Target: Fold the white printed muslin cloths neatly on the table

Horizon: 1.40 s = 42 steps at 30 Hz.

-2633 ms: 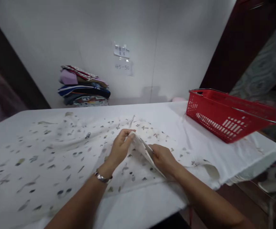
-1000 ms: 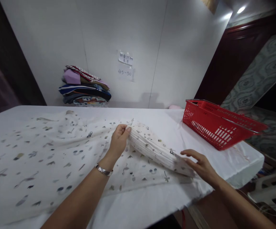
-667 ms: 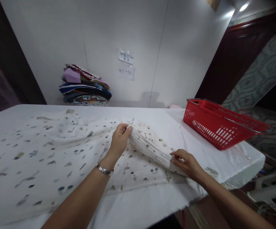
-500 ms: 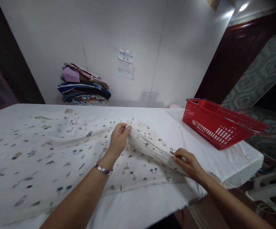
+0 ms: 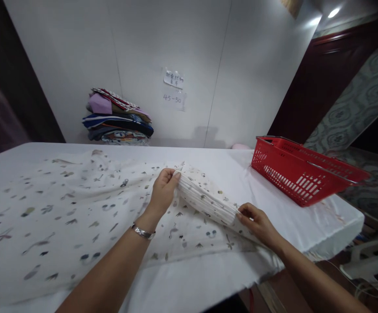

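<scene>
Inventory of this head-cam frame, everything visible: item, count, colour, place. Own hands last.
cloth: 1, white with small muted motifs, on table, part gathered in folds
table: 1, white cover, foreground
basket: 1, red, on table, right
textile stack: 1, mixed colours, by wall, beyond table
notes: 2, white, on wall
wall: 1, pale grey, behind table
pink object: 1, beyond table, mostly hidden
door: 1, dark red, right
patterned panel: 1, grey-green, far right
stool, probably: 1, whitish, lower right
light: 1, white, ceiling
post: 1, dark, left
bracelet: 1, silver, left wrist
left hand: 1, pinching folds' far end
right hand: 1, pinching folds' near end
</scene>
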{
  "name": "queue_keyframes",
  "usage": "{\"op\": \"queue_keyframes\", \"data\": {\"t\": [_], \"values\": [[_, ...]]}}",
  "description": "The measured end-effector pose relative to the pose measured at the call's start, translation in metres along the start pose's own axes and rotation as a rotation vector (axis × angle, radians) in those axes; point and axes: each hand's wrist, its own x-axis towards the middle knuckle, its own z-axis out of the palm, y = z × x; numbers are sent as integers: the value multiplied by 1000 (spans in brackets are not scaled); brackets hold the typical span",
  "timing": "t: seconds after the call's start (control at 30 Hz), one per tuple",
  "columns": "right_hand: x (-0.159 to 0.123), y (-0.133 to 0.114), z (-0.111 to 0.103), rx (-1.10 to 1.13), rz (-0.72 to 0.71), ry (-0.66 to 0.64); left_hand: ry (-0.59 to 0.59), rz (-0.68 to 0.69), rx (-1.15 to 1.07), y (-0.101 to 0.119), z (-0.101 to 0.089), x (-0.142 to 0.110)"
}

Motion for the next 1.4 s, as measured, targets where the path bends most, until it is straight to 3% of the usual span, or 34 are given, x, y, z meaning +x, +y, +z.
{"op": "queue_keyframes", "data": {"t": [0.1, 0.3, 0.47, 0.63, 0.8, 1.03, 1.2, 1.33, 1.4], "values": [[1, 6, 0, -15, 0, 38, 5, -8, 3, -2, -1, 1], [5, 4, -5, -192, -32, -78, -89, 17, 94, 1, 4, -8], [18, -37, 16, -29, -124, -116, -264, 113, 287, 18, 18, -27], [44, -88, 52, 147, -250, -116, -289, 222, 276, 26, 25, -35], [54, -96, 64, 297, -209, -95, -284, 155, 175, 27, 22, -33], [46, -84, 36, 582, -2, -277, -454, -8, 169, 27, 21, -35], [35, -72, 8, 696, 141, -264, -545, 105, 423, 17, 22, -35], [17, -67, -12, 639, 147, -252, -558, 192, 496, 4, 23, -36], [5, -68, -19, 572, 123, -153, -547, 230, 531, -4, 24, -37]]}}
